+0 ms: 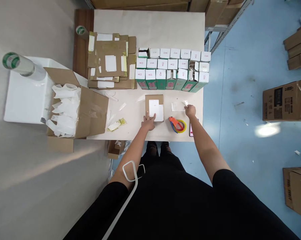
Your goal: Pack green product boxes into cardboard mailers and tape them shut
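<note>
On the table lies a small cardboard box (154,97) with white labels (154,107) on its top face. My left hand (147,123) rests on the near edge of the box, its fingers spread over the label and the cardboard. To the right, my right hand (190,111) pinches the corner of a white paper sheet (177,106), which looks like a label; that corner is lifted and curled. An orange tape dispenser (175,122) with a yellow tape roll (182,126) lies between my hands. A phone (191,130) is partly covered by my right forearm.
Rows of green and white boxes (160,74) stand behind the small box. Flattened cardboard pieces (102,60) are stacked at the back left. An open carton (91,111) of white paper bags is at the left. Tape scraps (116,124) lie near the left hand.
</note>
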Available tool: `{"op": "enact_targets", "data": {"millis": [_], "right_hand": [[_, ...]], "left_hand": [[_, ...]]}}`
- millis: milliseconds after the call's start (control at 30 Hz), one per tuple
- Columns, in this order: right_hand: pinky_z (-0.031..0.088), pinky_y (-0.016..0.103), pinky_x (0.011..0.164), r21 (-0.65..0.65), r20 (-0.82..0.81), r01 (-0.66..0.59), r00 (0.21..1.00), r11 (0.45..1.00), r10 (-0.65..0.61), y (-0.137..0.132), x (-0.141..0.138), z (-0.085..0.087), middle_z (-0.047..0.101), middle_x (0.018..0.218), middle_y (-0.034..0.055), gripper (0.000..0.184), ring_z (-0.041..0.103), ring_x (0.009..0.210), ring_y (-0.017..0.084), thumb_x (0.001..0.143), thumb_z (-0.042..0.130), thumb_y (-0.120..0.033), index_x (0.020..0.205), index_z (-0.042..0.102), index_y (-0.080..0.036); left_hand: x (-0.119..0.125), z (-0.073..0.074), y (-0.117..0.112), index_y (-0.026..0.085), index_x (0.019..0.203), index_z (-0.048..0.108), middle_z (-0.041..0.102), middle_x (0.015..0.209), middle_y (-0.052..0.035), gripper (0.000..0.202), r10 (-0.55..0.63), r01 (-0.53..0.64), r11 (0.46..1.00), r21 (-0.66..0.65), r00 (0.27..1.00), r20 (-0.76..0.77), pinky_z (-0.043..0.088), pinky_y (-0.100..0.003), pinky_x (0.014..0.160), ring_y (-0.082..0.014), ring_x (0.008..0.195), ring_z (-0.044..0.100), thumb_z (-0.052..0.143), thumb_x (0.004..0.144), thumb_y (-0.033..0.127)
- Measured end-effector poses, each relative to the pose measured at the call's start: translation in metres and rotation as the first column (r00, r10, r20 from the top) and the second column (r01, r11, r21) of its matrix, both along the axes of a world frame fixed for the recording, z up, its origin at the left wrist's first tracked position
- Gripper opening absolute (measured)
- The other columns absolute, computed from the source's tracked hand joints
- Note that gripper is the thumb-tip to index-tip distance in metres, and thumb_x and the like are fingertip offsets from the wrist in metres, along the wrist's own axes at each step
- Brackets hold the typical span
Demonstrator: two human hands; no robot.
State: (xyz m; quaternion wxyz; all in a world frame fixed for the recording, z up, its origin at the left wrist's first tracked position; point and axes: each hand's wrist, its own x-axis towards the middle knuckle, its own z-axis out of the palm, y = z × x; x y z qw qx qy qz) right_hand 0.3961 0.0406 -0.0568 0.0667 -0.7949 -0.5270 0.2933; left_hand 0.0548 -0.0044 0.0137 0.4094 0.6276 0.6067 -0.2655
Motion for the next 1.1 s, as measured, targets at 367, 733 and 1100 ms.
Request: {"op": "enact_targets", "data": {"millis": [367,733,1100], "right_hand": [[0.039,0.028,0.063,0.01,-0.317,0.197,0.93,0.98,-0.184,-0.011,-0.008,0.026,0.057,0.065,0.0017,0.035,0.055,0.067,0.019,0.093,0.063,-0.043,0.067,0.049,-0.024],[0.055,0.028,0.068,-0.076,-0.733,0.395,0.601,0.916,-0.319,-0.045,-0.013,0.047,0.072,0.087,0.0063,0.035,0.073,0.078,0.021,0.082,0.074,-0.053,0.083,0.064,-0.019],[0.055,0.043,0.102,0.236,-0.443,0.194,0.893,0.952,-0.073,-0.062,-0.033,0.092,0.065,0.142,0.0112,0.072,0.065,0.122,0.029,0.074,0.082,-0.042,0.142,0.061,-0.026]], "left_hand": [[0.025,0.005,0.013,0.026,0.159,0.047,0.016,0.176,-0.0182,0.085,0.104,-0.098,0.96,0.263,0.995,-0.009,0.024,-0.068,0.121,-0.0475,0.162,0.004,0.079,0.082,0.04],[0.134,-0.009,0.052,0.016,0.113,0.076,0.079,0.115,-0.0144,0.047,0.589,-0.697,0.712,-0.089,0.523,0.616,0.057,-0.033,0.09,-0.026,0.101,0.075,0.086,0.076,0.044],[0.119,0.03,0.058,0.017,0.083,0.079,0.08,0.086,-0.0076,0.014,0.542,-0.791,0.612,0.03,0.446,0.712,0.057,-0.032,0.082,-0.0221,0.084,0.075,0.082,0.073,0.027]]}}
